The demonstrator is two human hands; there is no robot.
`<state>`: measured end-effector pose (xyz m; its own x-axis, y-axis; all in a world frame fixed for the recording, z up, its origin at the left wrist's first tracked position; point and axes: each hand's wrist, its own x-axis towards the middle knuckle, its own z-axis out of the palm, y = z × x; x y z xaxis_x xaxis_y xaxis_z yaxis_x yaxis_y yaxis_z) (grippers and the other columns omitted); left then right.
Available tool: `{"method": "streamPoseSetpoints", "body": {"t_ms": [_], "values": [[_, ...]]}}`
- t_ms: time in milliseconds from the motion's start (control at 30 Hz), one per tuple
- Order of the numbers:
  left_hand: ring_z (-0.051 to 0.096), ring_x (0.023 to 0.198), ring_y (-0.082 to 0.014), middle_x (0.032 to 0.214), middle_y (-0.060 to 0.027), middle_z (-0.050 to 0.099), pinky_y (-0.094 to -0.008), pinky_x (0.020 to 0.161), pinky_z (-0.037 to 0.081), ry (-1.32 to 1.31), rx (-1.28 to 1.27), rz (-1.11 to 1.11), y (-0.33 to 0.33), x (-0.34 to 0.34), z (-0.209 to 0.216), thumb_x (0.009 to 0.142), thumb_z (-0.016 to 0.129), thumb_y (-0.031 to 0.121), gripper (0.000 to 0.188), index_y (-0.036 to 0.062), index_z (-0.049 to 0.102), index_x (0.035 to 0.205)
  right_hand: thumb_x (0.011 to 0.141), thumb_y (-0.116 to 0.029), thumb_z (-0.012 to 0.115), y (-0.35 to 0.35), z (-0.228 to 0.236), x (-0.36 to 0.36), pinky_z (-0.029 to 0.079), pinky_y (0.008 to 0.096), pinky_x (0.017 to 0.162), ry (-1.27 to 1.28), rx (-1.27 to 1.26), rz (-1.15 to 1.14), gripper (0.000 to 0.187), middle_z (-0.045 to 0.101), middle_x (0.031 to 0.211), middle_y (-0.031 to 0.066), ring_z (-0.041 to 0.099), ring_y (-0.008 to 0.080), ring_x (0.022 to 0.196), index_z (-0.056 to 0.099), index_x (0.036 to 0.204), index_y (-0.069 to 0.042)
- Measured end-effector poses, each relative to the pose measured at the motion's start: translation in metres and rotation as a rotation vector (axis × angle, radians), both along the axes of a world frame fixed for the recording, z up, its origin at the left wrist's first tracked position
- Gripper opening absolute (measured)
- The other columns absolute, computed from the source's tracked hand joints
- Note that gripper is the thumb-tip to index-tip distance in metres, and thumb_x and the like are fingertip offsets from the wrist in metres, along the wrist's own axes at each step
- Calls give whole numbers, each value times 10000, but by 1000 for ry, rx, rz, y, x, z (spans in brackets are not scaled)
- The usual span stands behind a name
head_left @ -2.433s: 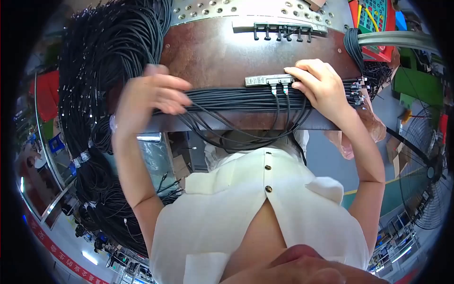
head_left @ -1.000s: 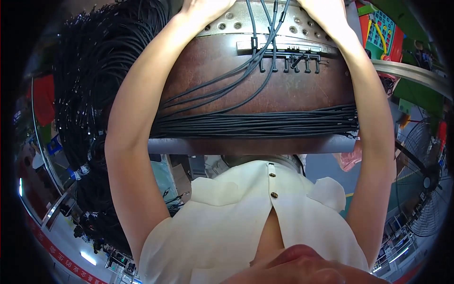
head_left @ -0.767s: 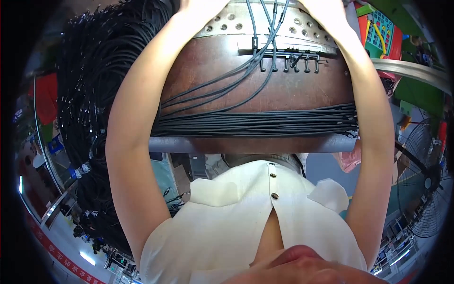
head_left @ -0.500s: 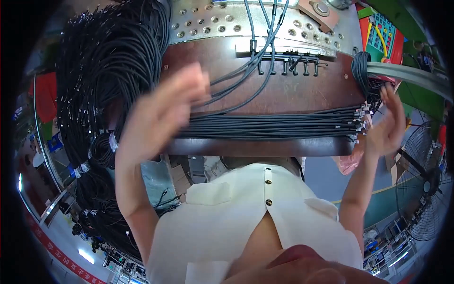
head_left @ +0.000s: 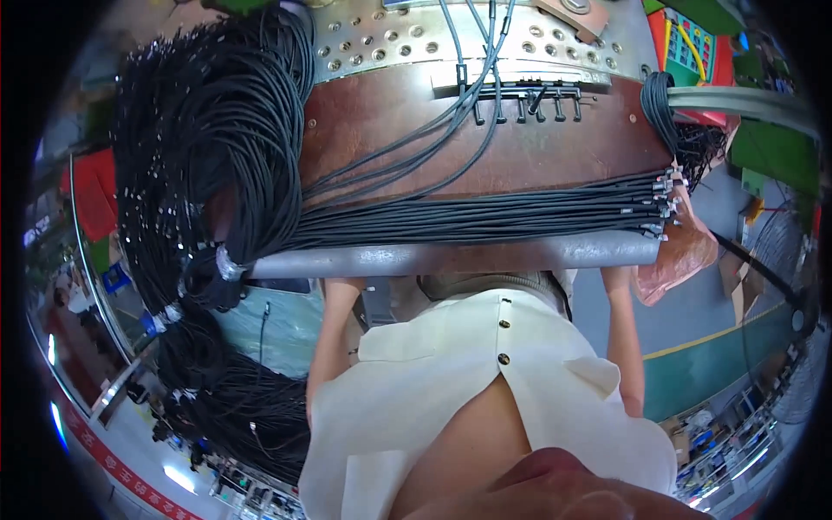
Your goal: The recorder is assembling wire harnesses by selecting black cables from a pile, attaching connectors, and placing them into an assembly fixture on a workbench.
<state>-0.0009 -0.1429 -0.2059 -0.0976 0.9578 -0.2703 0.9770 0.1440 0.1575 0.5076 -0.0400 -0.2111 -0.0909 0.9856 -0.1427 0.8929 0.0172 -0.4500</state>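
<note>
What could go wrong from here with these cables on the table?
1. The row of black cables lies along the front edge of the table, so a bump might drag some off.
2. The connectors bunch at the row's right end, near the table's right edge, and might get snagged or bent.
3. A few cables cross one another at the black pegged rack; pulling one might shift others.

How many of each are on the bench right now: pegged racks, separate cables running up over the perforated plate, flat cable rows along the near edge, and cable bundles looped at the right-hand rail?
Pegged rack: 1
Cables over the plate: 4
Flat cable row: 1
Looped bundle: 1
Total: 7
</note>
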Motion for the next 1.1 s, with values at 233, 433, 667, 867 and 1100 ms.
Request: {"method": "streamPoseSetpoints", "body": {"t_ms": [233,433,667,867,1100], "values": [[593,1024,-350,1089,-168,650,-442,919,445,176,94,-190,-19,-51,-57,884,529,271,292,81,672,1054,757,10,611,18,2,-14,476,450,756,65,224,64,161,649,893,182,601,385,865,645,913,-14],[623,955,-372,1040,-198,664,-439,847,485,158,75,-204,6,-13,-14,868,545,216,259,50,687,1007,749,1,609,15,16,-20,484,430,721,95,178,23,171,658,886,188,613,378,857,658,913,-5],[630,823,-402,875,-206,671,-461,746,498,-93,52,83,31,37,69,844,555,230,252,19,689,872,806,-105,650,18,61,-19,505,413,785,-226,86,127,198,672,956,172,621,364,913,659,981,-14],[601,1059,-350,1154,-180,632,-402,898,470,-908,-415,-310,81,82,180,906,584,316,433,10,581,1213,853,-297,688,90,194,-58,517,333,642,628,-760,674,454,680,801,83,661,207,697,591,1237,-75],[417,1289,-336,1386,-182,445,-476,1041,355,-498,437,-576,147,191,169,820,647,414,686,-15,446,1316,897,-299,594,190,156,-177,502,391,632,149,354,523,241,659,825,145,648,314,748,642,965,-73]]}}
